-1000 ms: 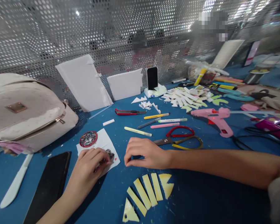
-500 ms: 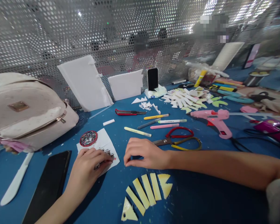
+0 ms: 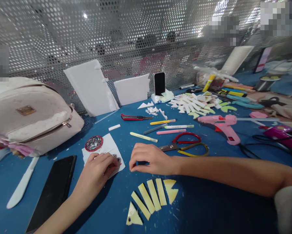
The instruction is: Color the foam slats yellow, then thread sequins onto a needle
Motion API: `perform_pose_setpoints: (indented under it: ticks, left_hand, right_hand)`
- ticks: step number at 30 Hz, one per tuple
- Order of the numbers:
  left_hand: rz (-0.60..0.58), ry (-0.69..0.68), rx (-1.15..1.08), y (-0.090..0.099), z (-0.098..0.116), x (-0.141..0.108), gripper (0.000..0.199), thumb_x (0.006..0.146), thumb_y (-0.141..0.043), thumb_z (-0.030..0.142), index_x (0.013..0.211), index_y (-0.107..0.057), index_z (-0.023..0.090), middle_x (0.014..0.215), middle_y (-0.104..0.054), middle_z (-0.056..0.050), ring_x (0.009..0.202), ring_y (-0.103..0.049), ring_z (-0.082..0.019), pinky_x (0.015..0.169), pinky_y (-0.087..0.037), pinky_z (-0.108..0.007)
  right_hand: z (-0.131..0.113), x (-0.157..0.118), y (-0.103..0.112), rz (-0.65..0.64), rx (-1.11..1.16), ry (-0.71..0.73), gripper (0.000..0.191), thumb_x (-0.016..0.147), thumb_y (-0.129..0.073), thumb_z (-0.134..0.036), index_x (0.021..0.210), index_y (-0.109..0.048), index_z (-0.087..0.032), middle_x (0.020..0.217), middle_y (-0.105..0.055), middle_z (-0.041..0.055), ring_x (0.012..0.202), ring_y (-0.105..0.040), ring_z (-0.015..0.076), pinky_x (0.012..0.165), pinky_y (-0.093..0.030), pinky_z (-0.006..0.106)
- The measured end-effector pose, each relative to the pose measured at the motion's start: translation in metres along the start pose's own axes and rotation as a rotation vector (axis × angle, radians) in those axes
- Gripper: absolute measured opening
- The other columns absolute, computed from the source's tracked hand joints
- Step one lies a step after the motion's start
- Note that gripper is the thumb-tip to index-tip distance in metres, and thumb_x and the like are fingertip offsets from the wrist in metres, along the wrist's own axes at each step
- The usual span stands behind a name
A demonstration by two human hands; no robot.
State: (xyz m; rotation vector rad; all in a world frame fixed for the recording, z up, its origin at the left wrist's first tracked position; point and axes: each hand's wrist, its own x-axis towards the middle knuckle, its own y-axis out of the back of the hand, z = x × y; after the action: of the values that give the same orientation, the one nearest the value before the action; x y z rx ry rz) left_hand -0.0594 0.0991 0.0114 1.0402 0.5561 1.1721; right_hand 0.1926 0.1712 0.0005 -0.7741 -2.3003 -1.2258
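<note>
My left hand (image 3: pixel 102 165) rests on a white paper sheet (image 3: pixel 111 143), its fingertips bent together over small shiny dark bits (image 3: pixel 117 158); whether anything is pinched there is hidden. Above it, a round red-rimmed dish (image 3: pixel 94 143) of dark and silvery bits sits on the sheet. To the right, my right hand (image 3: pixel 146 159) lies curled on the blue table, thumb and fingertips drawn together; anything between them is too small to make out. Below it are yellow strips (image 3: pixel 146 196), a triangular yellow piece (image 3: pixel 133 215) with a dark spot, and a notched yellow piece (image 3: pixel 170 190), laid like a fishbone.
Scissors (image 3: pixel 184 146), several markers (image 3: pixel 171 131) and a red cutter knife (image 3: pixel 135 117) lie beyond my hands. A pink glue gun (image 3: pixel 221 125) and a pile of cut pieces (image 3: pixel 196 102) are right. Leftward are a backpack (image 3: pixel 38 130), a black phone (image 3: pixel 52 191) and a white knife (image 3: pixel 22 185).
The view has shifted slightly. My left hand has moved a little over the bits on the paper, with its fingers more bunched. My right hand stays curled in the same place.
</note>
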Motion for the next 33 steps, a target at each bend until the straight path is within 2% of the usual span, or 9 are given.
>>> perform_pose_setpoints:
  ticks: [3, 7, 11, 13, 16, 22, 24, 28, 33]
  left_hand:
    - [0.026, 0.031, -0.061, 0.0, -0.001, 0.0, 0.019, 0.094, -0.055, 0.031, 0.08, -0.065, 0.023, 0.081, -0.069, -0.001, 0.079, -0.061, -0.021, 0.078, -0.037, -0.033]
    - [0.084, 0.13, -0.178, 0.002, -0.003, -0.001, 0.022, 0.097, -0.048, 0.033, 0.084, -0.062, 0.021, 0.077, -0.067, -0.001, 0.059, -0.059, -0.015, 0.061, -0.044, -0.027]
    - [0.103, 0.198, -0.323, 0.004, -0.002, 0.0, 0.018, 0.093, -0.058, 0.035, 0.084, -0.064, 0.02, 0.069, -0.067, 0.001, 0.051, -0.061, -0.013, 0.053, -0.049, -0.023]
    - [0.118, 0.206, -0.384, 0.005, -0.001, 0.001, 0.018, 0.09, -0.062, 0.034, 0.08, -0.064, 0.019, 0.073, -0.07, -0.001, 0.052, -0.062, -0.012, 0.052, -0.051, -0.022]
    - [0.164, 0.205, -0.442, 0.006, 0.001, 0.002, 0.017, 0.087, -0.065, 0.032, 0.077, -0.064, 0.018, 0.08, -0.072, -0.003, 0.055, -0.063, -0.012, 0.053, -0.052, -0.022]
    - [0.239, 0.174, -0.469, -0.001, 0.018, -0.006, 0.004, 0.084, -0.066, 0.022, 0.086, -0.066, 0.019, 0.076, -0.069, 0.0, 0.069, -0.067, -0.014, 0.066, -0.056, -0.023]
    - [0.25, 0.154, -0.491, -0.006, 0.028, -0.011, 0.009, 0.085, -0.065, 0.019, 0.094, -0.065, 0.02, 0.077, -0.069, 0.0, 0.07, -0.068, -0.013, 0.068, -0.057, -0.023]
    - [0.285, 0.101, -0.515, -0.018, 0.044, -0.019, 0.011, 0.084, -0.065, 0.015, 0.094, -0.065, 0.021, 0.077, -0.069, 0.001, 0.068, -0.068, -0.013, 0.069, -0.059, -0.023]
    - [0.326, 0.06, -0.501, -0.025, 0.043, -0.025, 0.016, 0.084, -0.065, 0.011, 0.096, -0.066, 0.022, 0.081, -0.07, 0.0, 0.073, -0.07, -0.013, 0.071, -0.06, -0.022]
  right_hand:
    - [-0.001, 0.0, 0.0, 0.003, -0.005, 0.003, 0.01, 0.098, -0.066, -0.023, 0.093, -0.071, -0.016, 0.088, -0.072, 0.0036, 0.087, -0.058, 0.0155, 0.083, -0.048, 0.028]
    - [-0.001, 0.0, -0.001, 0.009, -0.005, 0.003, 0.011, 0.099, -0.065, -0.024, 0.094, -0.071, -0.016, 0.089, -0.072, 0.0044, 0.088, -0.059, 0.0161, 0.083, -0.048, 0.029]
    - [0.0, -0.001, -0.001, -0.003, -0.007, -0.006, 0.011, 0.099, -0.065, -0.025, 0.094, -0.07, -0.017, 0.089, -0.073, 0.0041, 0.088, -0.059, 0.0163, 0.083, -0.048, 0.029]
    - [0.0, -0.001, -0.001, -0.009, -0.011, -0.014, 0.011, 0.099, -0.065, -0.026, 0.094, -0.07, -0.017, 0.089, -0.073, 0.0039, 0.089, -0.059, 0.0165, 0.083, -0.048, 0.03]
    - [0.0, -0.001, -0.001, -0.013, -0.019, -0.011, 0.012, 0.099, -0.064, -0.026, 0.094, -0.07, -0.017, 0.089, -0.072, 0.0039, 0.088, -0.058, 0.0163, 0.083, -0.048, 0.03]
    - [0.0, -0.001, 0.001, -0.013, -0.014, -0.017, 0.014, 0.101, -0.062, -0.027, 0.094, -0.069, -0.017, 0.089, -0.072, 0.0042, 0.09, -0.058, 0.0158, 0.083, -0.048, 0.029]
    - [-0.001, -0.001, 0.0, 0.013, -0.006, -0.006, 0.013, 0.101, -0.062, -0.027, 0.095, -0.068, -0.017, 0.089, -0.071, 0.0041, 0.088, -0.058, 0.0155, 0.082, -0.048, 0.029]
    - [-0.003, -0.001, 0.0, 0.096, 0.022, 0.052, 0.012, 0.101, -0.061, -0.024, 0.094, -0.066, -0.016, 0.085, -0.069, 0.0042, 0.084, -0.058, 0.0151, 0.08, -0.048, 0.03]
    - [-0.004, -0.001, 0.001, 0.1, 0.016, 0.063, 0.011, 0.101, -0.06, -0.023, 0.093, -0.065, -0.016, 0.084, -0.069, 0.0045, 0.081, -0.058, 0.0153, 0.078, -0.047, 0.03]
